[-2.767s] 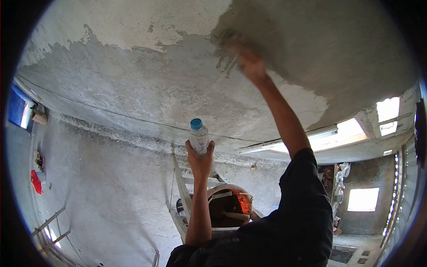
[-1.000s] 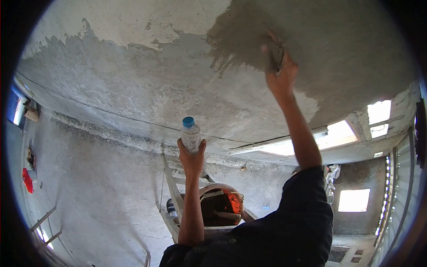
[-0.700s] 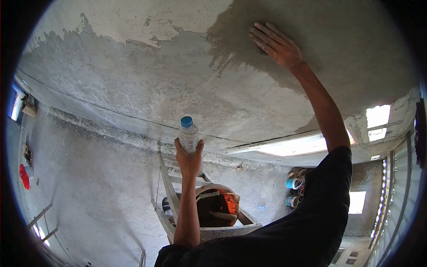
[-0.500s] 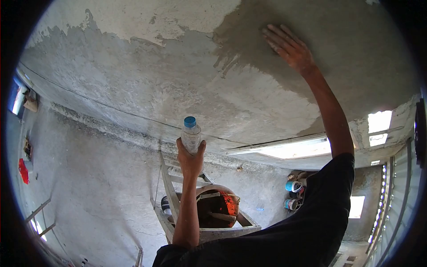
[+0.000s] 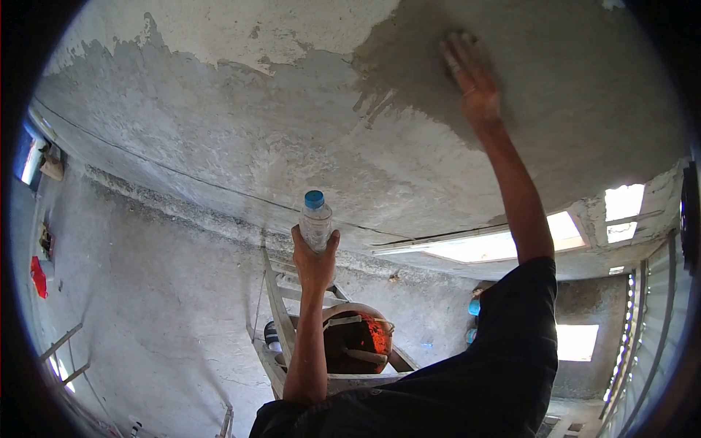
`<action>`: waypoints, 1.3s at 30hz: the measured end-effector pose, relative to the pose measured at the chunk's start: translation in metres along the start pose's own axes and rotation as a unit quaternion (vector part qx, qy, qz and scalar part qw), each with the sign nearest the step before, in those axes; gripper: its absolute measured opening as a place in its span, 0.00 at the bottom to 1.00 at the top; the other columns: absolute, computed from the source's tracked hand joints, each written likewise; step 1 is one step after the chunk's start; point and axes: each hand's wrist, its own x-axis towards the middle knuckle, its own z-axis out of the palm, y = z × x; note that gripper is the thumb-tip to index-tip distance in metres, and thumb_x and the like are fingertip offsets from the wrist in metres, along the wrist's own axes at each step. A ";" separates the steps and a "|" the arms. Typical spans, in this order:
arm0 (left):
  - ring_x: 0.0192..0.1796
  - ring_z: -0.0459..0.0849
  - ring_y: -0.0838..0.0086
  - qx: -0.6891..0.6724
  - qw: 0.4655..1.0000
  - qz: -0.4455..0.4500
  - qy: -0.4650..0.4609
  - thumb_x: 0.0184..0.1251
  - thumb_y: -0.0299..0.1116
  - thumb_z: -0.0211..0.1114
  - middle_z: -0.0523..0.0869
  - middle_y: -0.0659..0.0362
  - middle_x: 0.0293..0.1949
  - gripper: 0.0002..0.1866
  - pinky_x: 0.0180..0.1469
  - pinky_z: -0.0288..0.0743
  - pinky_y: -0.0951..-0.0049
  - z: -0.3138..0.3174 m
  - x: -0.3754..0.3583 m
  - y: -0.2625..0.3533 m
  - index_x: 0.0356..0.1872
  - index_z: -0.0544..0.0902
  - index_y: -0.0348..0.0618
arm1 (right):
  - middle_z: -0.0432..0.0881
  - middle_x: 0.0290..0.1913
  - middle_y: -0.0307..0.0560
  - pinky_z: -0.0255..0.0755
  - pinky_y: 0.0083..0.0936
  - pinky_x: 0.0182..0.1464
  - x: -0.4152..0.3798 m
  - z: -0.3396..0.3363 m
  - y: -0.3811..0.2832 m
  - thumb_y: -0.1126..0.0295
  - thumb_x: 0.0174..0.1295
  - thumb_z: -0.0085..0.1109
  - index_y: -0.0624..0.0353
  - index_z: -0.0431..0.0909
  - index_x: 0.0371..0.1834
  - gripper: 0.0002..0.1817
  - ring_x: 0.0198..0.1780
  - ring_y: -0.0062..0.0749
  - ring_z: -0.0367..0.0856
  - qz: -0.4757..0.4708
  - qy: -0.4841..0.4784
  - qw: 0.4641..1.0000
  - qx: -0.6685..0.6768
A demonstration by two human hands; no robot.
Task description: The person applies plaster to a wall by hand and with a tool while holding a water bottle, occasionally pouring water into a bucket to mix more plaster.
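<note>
My left hand (image 5: 315, 264) is wrapped round a clear plastic bottle (image 5: 316, 228) with a blue cap, held upright in front of the wall. My right hand (image 5: 475, 80) lies with fingers extended on the dark, damp-looking patch (image 5: 569, 95) of the wall, slightly blurred. Lighter grey plaster (image 5: 241, 139) spreads to the left of that patch. Below the bottle, an orange-and-dark bucket (image 5: 376, 332) with a handle inside it sits on a wooden ladder (image 5: 274, 306).
Blue buckets (image 5: 474, 306) stand on the floor, partly behind my right sleeve. A bright window opening (image 5: 489, 244) is below my right arm. Corrugated sheeting (image 5: 653, 321) lines the far right. A red object (image 5: 38, 277) is at the far left.
My right hand has shifted slightly to the right along the damp patch, its fingers now pointing more upward, while the forearm and sleeve moved left. The sleeve now covers more of the blue buckets.
</note>
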 end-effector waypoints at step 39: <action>0.42 0.84 0.57 0.012 1.000 0.020 0.004 0.53 0.35 0.73 0.83 0.46 0.41 0.28 0.45 0.75 0.60 0.000 -0.001 0.000 0.51 0.67 0.38 | 0.63 0.72 0.38 0.69 0.29 0.66 -0.050 0.042 -0.055 0.78 0.55 0.56 0.44 0.65 0.69 0.35 0.70 0.33 0.65 -0.132 -0.149 0.972 0.123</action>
